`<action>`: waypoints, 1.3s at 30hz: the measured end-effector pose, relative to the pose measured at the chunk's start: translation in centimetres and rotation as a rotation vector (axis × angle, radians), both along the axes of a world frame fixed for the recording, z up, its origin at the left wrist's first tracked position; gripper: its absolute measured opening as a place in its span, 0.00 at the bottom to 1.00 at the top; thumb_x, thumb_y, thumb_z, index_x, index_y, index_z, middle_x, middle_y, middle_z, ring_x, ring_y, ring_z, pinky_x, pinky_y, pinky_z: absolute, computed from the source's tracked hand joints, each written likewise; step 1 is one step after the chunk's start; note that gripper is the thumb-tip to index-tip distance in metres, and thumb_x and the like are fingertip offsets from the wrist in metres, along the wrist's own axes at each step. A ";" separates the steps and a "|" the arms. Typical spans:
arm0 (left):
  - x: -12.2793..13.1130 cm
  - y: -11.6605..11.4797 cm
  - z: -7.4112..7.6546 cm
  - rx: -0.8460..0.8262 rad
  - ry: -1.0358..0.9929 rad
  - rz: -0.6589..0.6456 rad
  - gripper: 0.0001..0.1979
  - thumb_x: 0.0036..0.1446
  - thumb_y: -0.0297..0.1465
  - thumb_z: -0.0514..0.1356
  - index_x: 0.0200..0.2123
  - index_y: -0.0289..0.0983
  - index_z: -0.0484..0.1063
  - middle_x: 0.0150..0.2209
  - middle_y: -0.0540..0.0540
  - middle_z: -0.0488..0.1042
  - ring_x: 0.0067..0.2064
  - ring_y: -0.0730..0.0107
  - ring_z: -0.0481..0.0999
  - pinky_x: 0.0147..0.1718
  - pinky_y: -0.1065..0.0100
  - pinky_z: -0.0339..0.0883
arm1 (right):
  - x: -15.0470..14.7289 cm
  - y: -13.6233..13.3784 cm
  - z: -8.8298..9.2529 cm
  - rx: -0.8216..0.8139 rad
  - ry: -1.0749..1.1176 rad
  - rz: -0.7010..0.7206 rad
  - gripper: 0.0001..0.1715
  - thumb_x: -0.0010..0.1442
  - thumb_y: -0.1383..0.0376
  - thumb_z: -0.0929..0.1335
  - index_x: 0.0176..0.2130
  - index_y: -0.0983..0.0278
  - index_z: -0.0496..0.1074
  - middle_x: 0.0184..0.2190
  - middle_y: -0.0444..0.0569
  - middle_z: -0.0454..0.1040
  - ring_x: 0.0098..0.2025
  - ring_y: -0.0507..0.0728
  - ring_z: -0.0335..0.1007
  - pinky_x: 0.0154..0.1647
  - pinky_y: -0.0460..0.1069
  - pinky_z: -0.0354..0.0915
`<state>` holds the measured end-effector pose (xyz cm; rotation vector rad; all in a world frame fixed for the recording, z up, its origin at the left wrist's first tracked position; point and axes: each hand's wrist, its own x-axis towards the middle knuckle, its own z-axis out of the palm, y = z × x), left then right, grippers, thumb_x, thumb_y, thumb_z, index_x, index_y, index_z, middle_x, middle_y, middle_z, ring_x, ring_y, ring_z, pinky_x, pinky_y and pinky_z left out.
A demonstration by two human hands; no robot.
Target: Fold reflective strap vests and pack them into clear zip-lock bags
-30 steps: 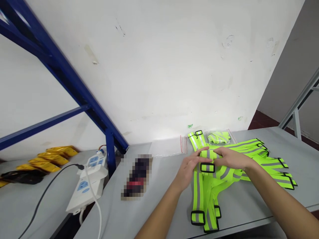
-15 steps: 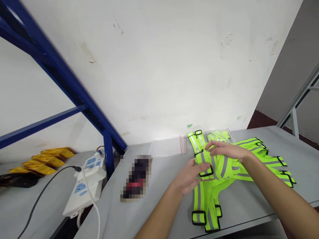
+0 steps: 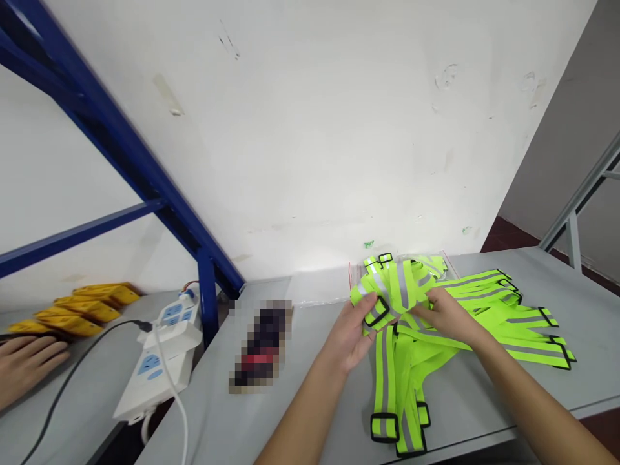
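My left hand (image 3: 352,329) is closed round the left end of a folded bundle of neon yellow-green reflective straps (image 3: 394,284), its thumb beside a black buckle (image 3: 376,312). At the bundle's right side, my right hand (image 3: 443,313) pinches the strap material, with some fingertips hidden behind it. Beneath and to the right, more reflective straps (image 3: 484,316) with grey stripes and black buckles lie spread on the grey table (image 3: 562,278). Several strap ends hang toward the front edge. Behind the bundle lies a clear bag with green straps (image 3: 438,263) in it.
Clear plastic bags (image 3: 314,289) lie by the wall. A blurred-out dark item (image 3: 264,345) is left of my hands. Farther left are white power strips (image 3: 159,361) with cables, a blue metal frame (image 3: 208,290), yellow packets (image 3: 87,310) and another person's hand (image 3: 31,361).
The bundle has moved slightly left and up, and it is tilted. My right hand has come from above the bundle to grip its right side. Another person's hand has appeared at far left.
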<state>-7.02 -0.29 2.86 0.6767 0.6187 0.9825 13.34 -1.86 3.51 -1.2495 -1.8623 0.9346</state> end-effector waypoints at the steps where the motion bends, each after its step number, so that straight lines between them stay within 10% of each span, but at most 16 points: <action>1: 0.0 -0.2 0.1 0.018 0.002 -0.031 0.15 0.54 0.34 0.65 0.44 0.34 0.76 0.43 0.41 0.80 0.45 0.59 0.79 0.51 0.58 0.72 | 0.0 0.3 -0.1 0.051 -0.055 -0.039 0.14 0.61 0.62 0.64 0.44 0.60 0.75 0.40 0.49 0.78 0.45 0.63 0.72 0.47 0.58 0.67; 9: 0.5 -1.6 0.2 0.027 0.057 -0.286 0.18 0.49 0.33 0.69 0.44 0.33 0.76 0.41 0.38 0.80 0.39 0.57 0.80 0.38 0.60 0.76 | 1.7 2.8 1.5 0.588 -0.416 -0.174 0.16 0.62 0.64 0.63 0.47 0.54 0.74 0.55 0.48 0.71 0.59 0.64 0.59 0.60 0.62 0.53; 17: 0.6 -1.2 -0.1 0.179 0.316 -0.300 0.21 0.50 0.36 0.67 0.47 0.36 0.73 0.40 0.41 0.79 0.35 0.61 0.79 0.26 0.65 0.76 | 2.3 1.9 4.6 0.649 -0.770 0.084 0.29 0.59 0.78 0.55 0.50 0.58 0.73 0.52 0.53 0.71 0.51 0.63 0.68 0.49 0.60 0.64; 22: 0.8 -1.1 0.2 0.216 0.362 -0.250 0.19 0.53 0.37 0.66 0.47 0.37 0.73 0.37 0.44 0.78 0.36 0.63 0.78 0.26 0.66 0.76 | 1.6 0.7 5.6 0.345 -0.528 0.153 0.36 0.57 0.78 0.56 0.61 0.54 0.58 0.52 0.51 0.71 0.49 0.59 0.71 0.44 0.55 0.68; 27: 0.9 -1.1 0.4 0.152 0.323 -0.173 0.17 0.52 0.35 0.66 0.45 0.36 0.73 0.39 0.42 0.79 0.34 0.62 0.79 0.24 0.67 0.75 | 1.7 0.1 5.6 -0.041 -0.045 -0.032 0.25 0.69 0.55 0.54 0.62 0.55 0.51 0.46 0.51 0.75 0.52 0.59 0.70 0.54 0.59 0.63; 34: 1.2 -0.5 -0.5 -0.168 0.123 -0.195 0.15 0.56 0.35 0.62 0.46 0.35 0.73 0.45 0.39 0.78 0.36 0.58 0.82 0.22 0.74 0.71 | 3.3 -0.8 3.3 -0.271 0.023 -0.036 0.50 0.54 0.42 0.68 0.66 0.50 0.45 0.68 0.53 0.49 0.69 0.67 0.41 0.59 0.61 0.57; 39: 1.5 -0.9 -0.7 -0.110 0.166 -0.197 0.15 0.56 0.34 0.63 0.46 0.35 0.73 0.46 0.39 0.78 0.39 0.58 0.82 0.31 0.67 0.76 | 2.0 -0.8 2.5 -0.408 -0.017 -0.263 0.43 0.49 0.44 0.71 0.60 0.51 0.61 0.61 0.50 0.62 0.58 0.68 0.60 0.54 0.59 0.61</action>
